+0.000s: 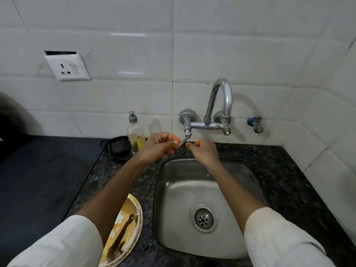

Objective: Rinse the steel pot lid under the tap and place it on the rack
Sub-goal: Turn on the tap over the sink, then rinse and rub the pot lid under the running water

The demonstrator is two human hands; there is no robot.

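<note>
Head cam's got both hands up at the curved chrome wall tap over the empty steel sink, left hand pinching its small lever handle, right hand loosely curled beside it, pot lid nowhere visible.

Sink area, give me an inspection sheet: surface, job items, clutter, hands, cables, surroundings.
Surface: dark speckled counter around a steel sink; basin holds no dishes.
Job's things: tap with no water seen running; pot lid and rack nothing seen.
Clutter: dirty plate with a utensil on it left of the sink; soap bottle; dark scrubber dish.
Hands: left hand pinching the left tap handle; right hand beside it, its grip unclear.
Cables: nothing seen.
Surroundings: white tiled wall, wall socket, small blue valve.
</note>
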